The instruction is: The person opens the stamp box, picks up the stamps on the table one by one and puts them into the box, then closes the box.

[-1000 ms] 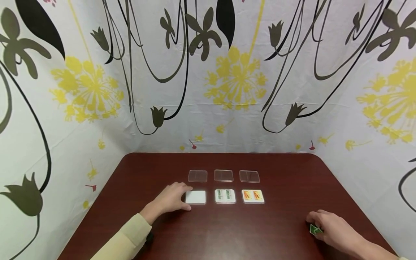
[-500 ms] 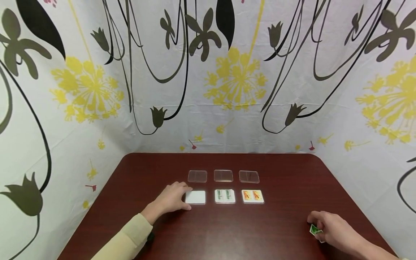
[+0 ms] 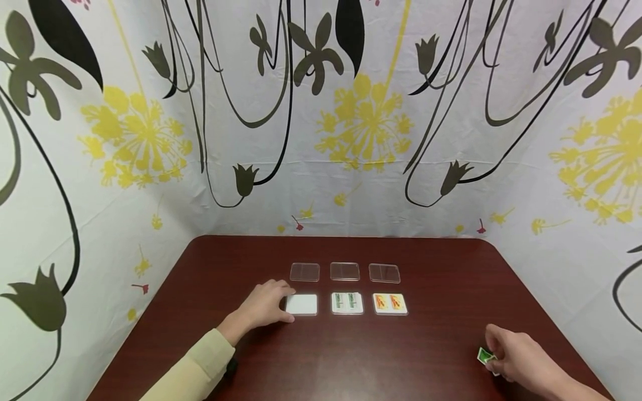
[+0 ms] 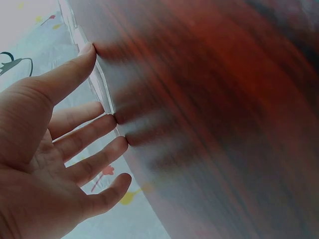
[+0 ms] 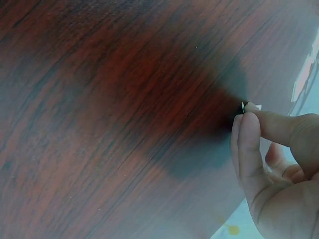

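Note:
My left hand (image 3: 264, 305) spans the left end of a clear plastic case (image 4: 103, 84) topped with a blank white card (image 3: 304, 304), its thumb on the near edge and fingers on the far edge. At the table's right side, my right hand (image 3: 521, 356) pinches a small green card with a white border (image 3: 485, 356) between thumb and fingers, close over the table. In the right wrist view, only a thin edge of the green card (image 5: 243, 107) shows at the fingertips; the rest is hidden.
Right of the left hand lie a case of green-printed cards (image 3: 347, 303) and one of orange-printed cards (image 3: 390, 304). Behind them are three clear lids (image 3: 305, 272) in a row. The dark red wooden table (image 3: 381, 362) meets a flower-patterned cloth (image 3: 321, 211).
My right hand has shifted slightly right and its fingers have changed position around the green card, which stays nearly in place. The left hand and the cases have not visibly moved.

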{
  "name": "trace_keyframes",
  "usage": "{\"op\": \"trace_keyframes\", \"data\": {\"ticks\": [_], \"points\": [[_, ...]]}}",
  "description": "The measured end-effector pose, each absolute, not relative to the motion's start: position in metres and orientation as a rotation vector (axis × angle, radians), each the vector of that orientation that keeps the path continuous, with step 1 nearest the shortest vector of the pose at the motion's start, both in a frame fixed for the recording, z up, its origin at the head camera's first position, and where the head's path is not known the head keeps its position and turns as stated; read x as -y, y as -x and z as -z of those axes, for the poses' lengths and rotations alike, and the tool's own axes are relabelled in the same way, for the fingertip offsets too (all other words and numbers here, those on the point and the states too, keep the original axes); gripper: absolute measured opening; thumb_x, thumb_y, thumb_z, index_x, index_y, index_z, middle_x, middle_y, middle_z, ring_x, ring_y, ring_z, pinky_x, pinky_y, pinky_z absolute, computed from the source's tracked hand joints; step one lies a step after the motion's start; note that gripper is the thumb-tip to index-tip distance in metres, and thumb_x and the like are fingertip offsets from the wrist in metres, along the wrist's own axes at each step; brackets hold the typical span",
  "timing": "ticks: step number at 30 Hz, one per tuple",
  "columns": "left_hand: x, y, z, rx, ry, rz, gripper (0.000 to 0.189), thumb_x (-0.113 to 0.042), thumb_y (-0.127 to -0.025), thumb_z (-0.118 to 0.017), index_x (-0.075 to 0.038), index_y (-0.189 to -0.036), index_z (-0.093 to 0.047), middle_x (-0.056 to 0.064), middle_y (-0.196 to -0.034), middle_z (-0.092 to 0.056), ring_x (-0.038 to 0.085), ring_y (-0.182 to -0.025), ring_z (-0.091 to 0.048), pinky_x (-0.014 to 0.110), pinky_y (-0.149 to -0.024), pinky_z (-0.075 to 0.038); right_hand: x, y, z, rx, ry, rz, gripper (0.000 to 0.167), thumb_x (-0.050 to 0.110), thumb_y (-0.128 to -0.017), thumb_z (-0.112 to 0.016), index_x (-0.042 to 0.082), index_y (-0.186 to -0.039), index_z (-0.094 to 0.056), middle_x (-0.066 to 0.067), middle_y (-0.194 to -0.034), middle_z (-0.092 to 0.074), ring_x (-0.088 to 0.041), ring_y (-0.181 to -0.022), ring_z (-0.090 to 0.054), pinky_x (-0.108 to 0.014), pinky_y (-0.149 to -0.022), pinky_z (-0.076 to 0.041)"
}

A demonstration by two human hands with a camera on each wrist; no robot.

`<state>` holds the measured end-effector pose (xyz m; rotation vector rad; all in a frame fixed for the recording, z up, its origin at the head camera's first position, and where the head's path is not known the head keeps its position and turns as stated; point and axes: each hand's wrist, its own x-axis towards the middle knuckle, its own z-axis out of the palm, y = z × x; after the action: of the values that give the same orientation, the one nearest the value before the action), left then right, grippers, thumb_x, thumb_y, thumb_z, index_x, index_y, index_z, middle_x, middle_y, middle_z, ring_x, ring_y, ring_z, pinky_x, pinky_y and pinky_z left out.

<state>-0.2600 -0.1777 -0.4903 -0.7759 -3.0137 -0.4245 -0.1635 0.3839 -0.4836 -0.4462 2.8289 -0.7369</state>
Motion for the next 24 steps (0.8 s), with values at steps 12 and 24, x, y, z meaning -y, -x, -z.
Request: {"op": "trace_keyframes", "data": {"ticks": [12,24], "points": [[0.179,0.261,0.492,2.997,0.777,0.41,0.063,-0.045,-0.077,-0.086,-0.01,-0.127,-0.071,0.006,-0.124,-0.065,0.027,-0.112,-0.059,0.053,-0.093,-0.047,-0.381,0.168,0.473,-2.849,0.51,0.734,0.031,-0.006,-0.07,-0.067,0.024,-0.074,-0.063,0.015,-0.061,-0.058,0.001,-0.054,-0.047,-0.022,-0.05,-0.039],[0.18,0.262,0.493,2.991,0.778,0.414,0.062,-0.044,-0.077,-0.086,-0.009,-0.126,-0.071,0.006,-0.122,-0.064,0.028,-0.111,-0.059,0.054,-0.092,-0.046,-0.36,0.181,0.451,-2.85,0.357,0.89,0.02,0.027,-0.083,-0.082,0.02,-0.102,-0.079,0.006,-0.099,-0.074,-0.002,-0.084,-0.067,-0.025,-0.064,-0.053]]}}
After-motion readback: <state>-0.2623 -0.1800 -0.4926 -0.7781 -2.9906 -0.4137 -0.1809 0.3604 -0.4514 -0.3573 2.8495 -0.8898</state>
